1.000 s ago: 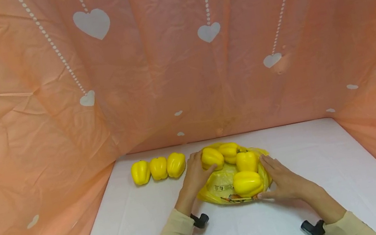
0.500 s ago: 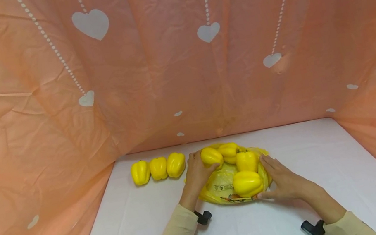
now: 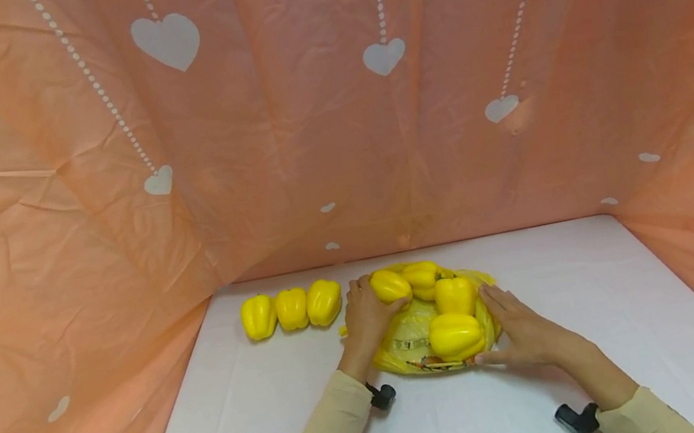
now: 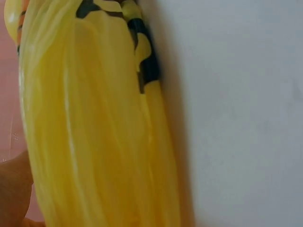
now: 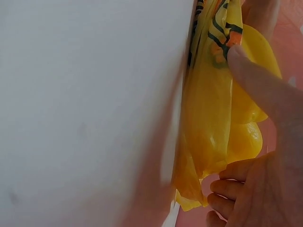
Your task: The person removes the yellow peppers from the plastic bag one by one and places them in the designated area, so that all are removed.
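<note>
A yellow plastic bag (image 3: 408,326) with dark and orange print lies spread on the white table. Several yellow bell peppers lie in it: one at its left (image 3: 390,286), others behind and to the right, and a front bell pepper (image 3: 456,336) on its side. My left hand (image 3: 367,320) rests against the bag's left side, thumb extended beside the left pepper; its far fingertips are hidden. On the other side, my right hand (image 3: 525,328) has fairly straight fingers along the bag's right edge. In the right wrist view its thumb (image 5: 255,75) touches the printed bag wall.
Three more yellow bell peppers (image 3: 292,310) stand in a row on the table, left of my left hand. An orange sheet with white hearts (image 3: 385,57) hangs behind and at both sides of the white tabletop (image 3: 466,420).
My left hand and forearm have shifted slightly right against the bag, and a bit of yellow bag now shows left of that hand. My right hand and the row of peppers have hardly moved.
</note>
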Available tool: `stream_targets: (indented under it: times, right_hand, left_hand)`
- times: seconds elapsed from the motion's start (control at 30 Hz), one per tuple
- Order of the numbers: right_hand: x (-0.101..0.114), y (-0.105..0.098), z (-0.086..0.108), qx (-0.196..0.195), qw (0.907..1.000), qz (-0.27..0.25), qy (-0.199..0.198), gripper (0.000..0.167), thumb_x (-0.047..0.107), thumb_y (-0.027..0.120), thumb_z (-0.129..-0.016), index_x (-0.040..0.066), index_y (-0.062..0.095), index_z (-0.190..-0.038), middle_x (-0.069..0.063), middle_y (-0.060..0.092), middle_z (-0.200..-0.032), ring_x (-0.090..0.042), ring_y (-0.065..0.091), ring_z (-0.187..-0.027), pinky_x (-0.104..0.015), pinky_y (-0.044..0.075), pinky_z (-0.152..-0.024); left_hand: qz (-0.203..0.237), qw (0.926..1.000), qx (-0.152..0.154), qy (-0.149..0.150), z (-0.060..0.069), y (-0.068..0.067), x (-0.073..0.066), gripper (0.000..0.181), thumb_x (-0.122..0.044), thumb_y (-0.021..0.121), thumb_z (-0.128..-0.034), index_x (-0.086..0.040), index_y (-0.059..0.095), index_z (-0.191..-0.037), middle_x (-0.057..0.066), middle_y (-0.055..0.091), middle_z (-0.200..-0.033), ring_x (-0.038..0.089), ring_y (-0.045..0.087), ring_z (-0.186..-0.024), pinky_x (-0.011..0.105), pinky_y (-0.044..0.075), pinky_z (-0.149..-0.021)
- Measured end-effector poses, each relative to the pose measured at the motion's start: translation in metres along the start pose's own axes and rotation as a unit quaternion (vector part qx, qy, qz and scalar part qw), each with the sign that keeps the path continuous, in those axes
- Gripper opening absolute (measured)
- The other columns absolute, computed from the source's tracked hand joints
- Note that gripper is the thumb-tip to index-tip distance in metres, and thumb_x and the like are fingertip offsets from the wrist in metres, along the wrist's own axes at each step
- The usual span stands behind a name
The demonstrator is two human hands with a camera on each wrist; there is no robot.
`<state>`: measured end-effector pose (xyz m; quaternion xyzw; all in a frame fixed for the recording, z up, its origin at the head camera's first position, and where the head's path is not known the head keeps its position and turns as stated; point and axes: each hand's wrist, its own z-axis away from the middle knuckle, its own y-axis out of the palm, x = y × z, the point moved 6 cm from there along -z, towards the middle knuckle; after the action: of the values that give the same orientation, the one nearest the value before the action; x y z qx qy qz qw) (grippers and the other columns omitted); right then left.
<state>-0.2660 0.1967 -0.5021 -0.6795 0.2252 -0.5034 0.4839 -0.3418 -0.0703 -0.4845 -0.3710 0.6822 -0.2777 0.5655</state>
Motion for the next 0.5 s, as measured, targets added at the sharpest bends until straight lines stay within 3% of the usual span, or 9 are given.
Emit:
stream_targets:
  times: [0.33, 0.5]
  right_hand:
    - [-0.0002, -0.0008, 0.0001, 0.004, 1.0, -0.005, 0.003, 0.127, 0.063, 0.084, -0.084, -0.014, 0.022, -0.164, -0.033, 0.017, -0.173, -0.054, 0.018, -0.159, -0.066, 0.019, -0.128]
    - [-0.0009, -0.0008, 0.0004, 0.007, 0.9999, -0.006, 0.006, 0.127, 0.063, 0.084, -0.084, -0.013, 0.022, -0.164, -0.033, 0.016, -0.173, -0.055, 0.018, -0.158, -0.067, 0.019, -0.127]
  left_hand:
    - [-0.01, 0.9998, 0.017, 0.0, 0.0006, -0.0005, -0.0014, 0.09, -0.047, 0.092, -0.0847, 0.003, 0.053, -0.148, 0.025, 0.052, -0.14, 0.043, 0.06, -0.122, 0.053, 0.059, -0.097]
    - [-0.007, 0.9993, 0.035, 0.015, 0.0024, -0.0016, -0.0007, 0.089, -0.045, 0.091, -0.0868, 0.003, 0.052, -0.151, 0.025, 0.049, -0.143, 0.043, 0.058, -0.124, 0.053, 0.058, -0.099]
